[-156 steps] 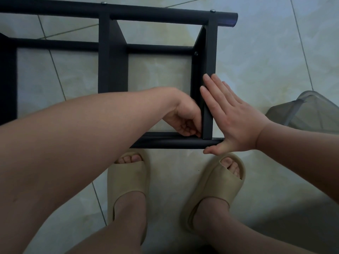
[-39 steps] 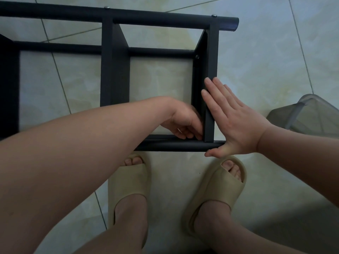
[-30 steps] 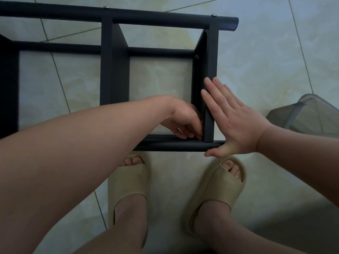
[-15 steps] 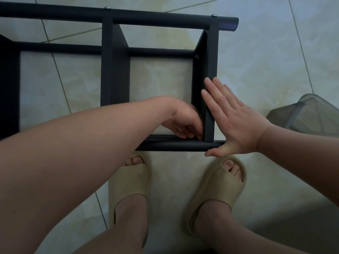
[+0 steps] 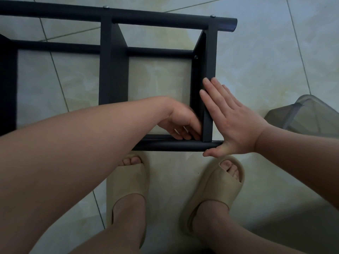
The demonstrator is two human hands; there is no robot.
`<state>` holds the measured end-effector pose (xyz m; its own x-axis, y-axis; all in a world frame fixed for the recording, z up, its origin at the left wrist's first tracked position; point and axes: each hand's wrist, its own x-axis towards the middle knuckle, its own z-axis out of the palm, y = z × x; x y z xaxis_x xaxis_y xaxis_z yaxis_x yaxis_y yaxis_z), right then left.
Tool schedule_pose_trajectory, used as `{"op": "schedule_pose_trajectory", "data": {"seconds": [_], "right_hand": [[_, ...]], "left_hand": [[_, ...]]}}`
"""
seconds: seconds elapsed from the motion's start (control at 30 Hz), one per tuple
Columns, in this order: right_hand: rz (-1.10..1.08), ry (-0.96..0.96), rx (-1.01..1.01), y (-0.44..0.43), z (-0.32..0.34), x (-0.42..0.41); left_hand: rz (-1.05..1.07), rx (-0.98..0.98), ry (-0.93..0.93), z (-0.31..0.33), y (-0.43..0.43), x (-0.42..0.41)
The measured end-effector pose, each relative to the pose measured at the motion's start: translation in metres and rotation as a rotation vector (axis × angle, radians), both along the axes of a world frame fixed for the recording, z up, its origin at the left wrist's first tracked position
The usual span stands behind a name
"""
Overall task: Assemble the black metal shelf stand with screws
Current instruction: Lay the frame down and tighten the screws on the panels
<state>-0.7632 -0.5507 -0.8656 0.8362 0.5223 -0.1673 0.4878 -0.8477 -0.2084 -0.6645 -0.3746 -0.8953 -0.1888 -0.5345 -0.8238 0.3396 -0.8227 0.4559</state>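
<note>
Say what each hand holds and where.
Right hand presses flat on the frame's end bar, gripping nothing. Left hand curls at its near inside corner; contents hidden.

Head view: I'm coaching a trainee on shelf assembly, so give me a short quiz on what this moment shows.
1. True or false: the right hand lies flat, fingers straight, against the end bar.
2. Where do the fingers of the left hand curl? A) on a slipper; B) inside the near corner, beside the end bar; C) on the grey bin.
3. How many screws show on top of the far tube?

Key: 1 true; 2 B; 3 two.
</note>
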Motion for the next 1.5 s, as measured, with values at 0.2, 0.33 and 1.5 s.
{"op": "schedule_pose_trajectory", "data": {"seconds": [0.2, 0.33, 1.5], "right_hand": [[0.003, -0.006, -0.001, -0.0008, -0.0002, 0.0], [0.005, -0.007, 0.0, -0.0005, -0.0012, -0.0003], [-0.001, -0.005, 0.013, -0.0008, -0.0016, 0.0001]], "left_hand": [[0.027, -0.021, -0.01, -0.0023, -0.0027, -0.0022], [0.02, -0.027, -0.009, -0.0012, -0.0033, 0.0001], [0.035, -0.006, 0.0, -0.0024, -0.0026, -0.0015]]}}
